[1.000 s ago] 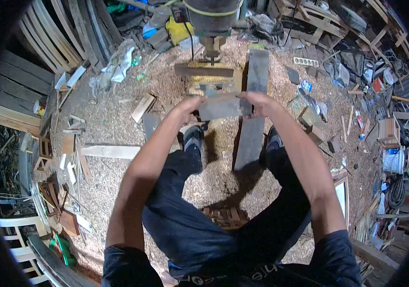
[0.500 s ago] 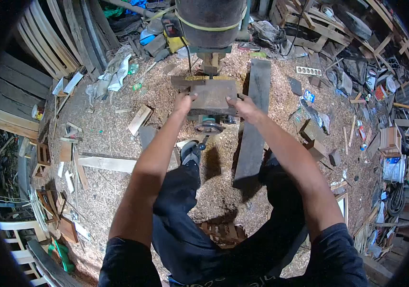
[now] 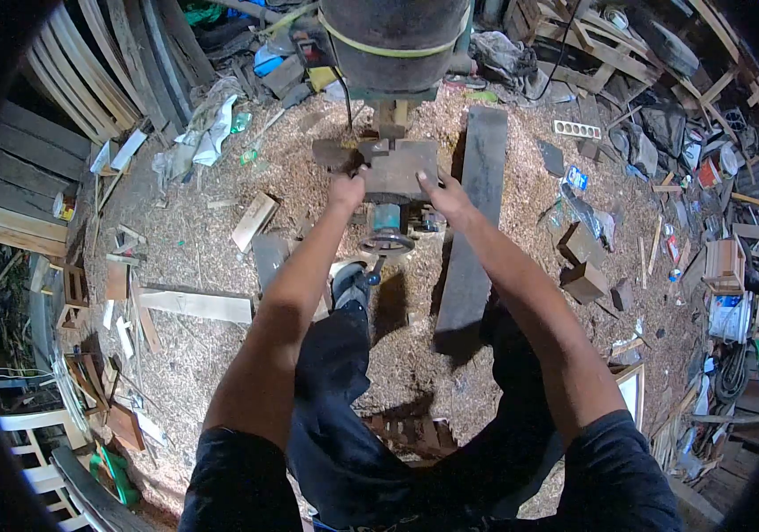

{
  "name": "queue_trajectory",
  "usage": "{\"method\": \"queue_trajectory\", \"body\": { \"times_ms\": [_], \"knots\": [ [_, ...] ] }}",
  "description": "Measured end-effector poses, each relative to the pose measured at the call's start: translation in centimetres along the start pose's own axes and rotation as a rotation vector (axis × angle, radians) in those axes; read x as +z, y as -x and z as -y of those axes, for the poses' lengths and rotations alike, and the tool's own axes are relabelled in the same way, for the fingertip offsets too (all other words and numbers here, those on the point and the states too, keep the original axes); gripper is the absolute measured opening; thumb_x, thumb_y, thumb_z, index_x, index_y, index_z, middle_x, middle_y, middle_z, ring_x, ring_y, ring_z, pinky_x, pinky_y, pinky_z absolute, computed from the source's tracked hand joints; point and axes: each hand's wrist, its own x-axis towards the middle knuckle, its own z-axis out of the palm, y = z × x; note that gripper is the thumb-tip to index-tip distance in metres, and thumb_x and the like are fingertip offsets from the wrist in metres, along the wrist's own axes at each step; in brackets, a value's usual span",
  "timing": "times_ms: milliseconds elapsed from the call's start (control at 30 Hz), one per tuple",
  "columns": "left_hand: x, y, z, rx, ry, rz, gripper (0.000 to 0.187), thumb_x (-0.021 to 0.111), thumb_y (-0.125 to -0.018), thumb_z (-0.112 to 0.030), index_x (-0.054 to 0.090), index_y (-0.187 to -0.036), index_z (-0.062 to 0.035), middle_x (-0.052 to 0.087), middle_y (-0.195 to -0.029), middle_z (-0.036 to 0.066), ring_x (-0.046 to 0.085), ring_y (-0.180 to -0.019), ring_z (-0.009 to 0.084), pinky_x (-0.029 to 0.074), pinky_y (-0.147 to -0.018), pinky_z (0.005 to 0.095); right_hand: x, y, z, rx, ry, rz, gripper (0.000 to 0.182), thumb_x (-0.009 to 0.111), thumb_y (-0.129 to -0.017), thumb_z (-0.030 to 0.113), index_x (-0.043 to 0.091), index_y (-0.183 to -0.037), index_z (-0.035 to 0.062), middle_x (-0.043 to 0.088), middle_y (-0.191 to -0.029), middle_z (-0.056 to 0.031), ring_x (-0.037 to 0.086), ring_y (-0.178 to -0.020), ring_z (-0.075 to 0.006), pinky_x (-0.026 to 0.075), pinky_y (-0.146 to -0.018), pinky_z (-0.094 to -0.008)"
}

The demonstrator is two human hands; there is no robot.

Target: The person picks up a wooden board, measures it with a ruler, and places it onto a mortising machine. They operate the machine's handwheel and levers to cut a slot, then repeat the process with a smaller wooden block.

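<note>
A flat brown wooden block [image 3: 403,170] lies on the table of a machine, below its large dark cylindrical body [image 3: 395,44]. My left hand [image 3: 348,190] is closed on the block's left edge, thumb up. On the right edge, my right hand [image 3: 447,196] grips the same block, its thumb on the top face. The block's far left corner looks stepped, close to the machine's middle. A round handwheel [image 3: 386,243] and a teal machine part [image 3: 387,216] show just below the block.
A long dark plank [image 3: 473,226] lies right of the machine. Small wood blocks [image 3: 583,282] lie farther right, a pale offcut [image 3: 255,221] to the left. Curved boards [image 3: 87,71] lean at the upper left. Shavings cover the floor [image 3: 406,372].
Both hands have shifted the block slightly toward me, uncovering more of the teal part. My left hand has moved a little right along it. The whole view has shifted slightly.
</note>
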Motion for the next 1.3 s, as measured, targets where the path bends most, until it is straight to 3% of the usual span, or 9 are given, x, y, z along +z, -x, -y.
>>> {"method": "queue_trajectory", "body": {
  "times_ms": [300,433,700,800,833,933,1067,1167,1300],
  "knots": [
    [-1.4,-1.1,2.7,-0.310,0.204,0.353,0.065,0.060,-0.089,-0.047,0.052,-0.128,0.0040,0.057,-0.124,0.018,0.058,-0.109,0.0296,0.051,-0.089,0.0408,-1.4,-0.1,2.4,0.305,-0.018,0.148,0.098,0.067,-0.085,0.048,0.014,-0.145,-0.0104,0.034,-0.145,-0.0265,0.039,-0.132,-0.0351,0.036,-0.107,-0.0480],
    [-3.7,3.8,-2.1,-0.288,0.368,0.434,0.071,0.053,-0.091,-0.054,0.048,-0.133,0.0032,0.052,-0.130,0.019,0.057,-0.111,0.0294,0.049,-0.092,0.0422,-3.2,2.8,5.6,0.281,-0.144,0.133,0.082,0.066,-0.087,0.043,0.030,-0.138,-0.0100,0.050,-0.132,-0.0208,0.057,-0.113,-0.0309,0.050,-0.090,-0.0488],
    [-1.9,8.9,0.8,0.184,-0.177,0.332,0.058,0.041,-0.098,-0.048,0.061,-0.109,0.0054,0.066,-0.101,0.021,0.062,-0.098,0.0348,0.046,-0.087,0.0407,-6.7,7.7,2.7,0.263,-0.311,-0.052,0.068,0.065,-0.090,0.035,0.037,-0.138,-0.0045,0.047,-0.136,-0.0181,0.050,-0.121,-0.0321,0.049,-0.092,-0.0519],
    [0.0,11.8,1.6,0.528,-0.097,0.206,0.048,0.046,-0.097,-0.039,0.060,-0.107,0.0056,0.061,-0.106,0.025,0.058,-0.100,0.0397,0.044,-0.092,0.0421,-8.0,10.9,2.0,0.323,-0.312,-0.156,0.065,0.061,-0.092,0.033,0.033,-0.140,0.0004,0.047,-0.135,-0.0167,0.050,-0.122,-0.0316,0.050,-0.092,-0.0486],
    [0.8,12.6,2.2,0.381,-0.137,0.254,0.052,0.054,-0.091,-0.040,0.052,-0.124,0.0010,0.046,-0.132,0.029,0.043,-0.123,0.0430,0.036,-0.104,0.0456,-8.1,11.7,0.2,0.298,-0.330,-0.246,0.064,0.063,-0.092,0.032,0.034,-0.140,0.0011,0.048,-0.134,-0.0162,0.053,-0.117,-0.0296,0.053,-0.086,-0.0452],
    [1.9,15.6,2.4,0.582,-0.186,-0.047,0.045,0.060,-0.090,-0.032,0.050,-0.121,0.0003,0.047,-0.125,0.026,0.048,-0.113,0.0411,0.039,-0.098,0.0458,-8.1,9.9,-13.8,0.224,-0.402,-0.403,0.064,0.064,-0.091,0.031,0.035,-0.140,0.0013,0.048,-0.133,-0.0155,0.054,-0.115,-0.0276,0.053,-0.084,-0.0433],
    [2.3,17.3,2.5,0.462,-0.007,-0.152,0.049,0.064,-0.088,-0.031,0.047,-0.121,0.0001,0.048,-0.119,0.022,0.047,-0.114,0.0404,0.039,-0.098,0.0462,-4.5,12.0,-25.4,0.035,-0.475,-0.582,0.053,0.062,-0.092,0.027,0.044,-0.136,0.0039,0.054,-0.129,-0.0119,0.054,-0.115,-0.0272,0.048,-0.091,-0.0408],
    [2.4,17.0,2.4,0.240,0.103,-0.107,0.053,0.062,-0.090,-0.037,0.044,-0.123,0.0001,0.049,-0.117,0.025,0.049,-0.112,0.0410,0.040,-0.096,0.0459,-2.1,15.5,-21.2,0.097,-0.150,-0.709,0.053,0.068,-0.085,0.029,0.053,-0.123,-0.0047,0.058,-0.125,-0.0188,0.053,-0.118,-0.0328,0.040,-0.101,-0.0410],
    [2.6,15.6,4.3,-0.067,0.303,0.055,0.061,0.050,-0.094,-0.047,0.043,-0.128,0.0026,0.050,-0.123,0.030,0.049,-0.116,0.0428,0.037,-0.100,0.0443,-3.8,14.3,-22.4,0.180,0.457,-0.387,0.061,0.066,-0.082,0.021,0.041,-0.130,-0.0079,0.048,-0.129,-0.0300,0.048,-0.119,-0.0457,0.039,-0.099,-0.0484]
  ]
}}
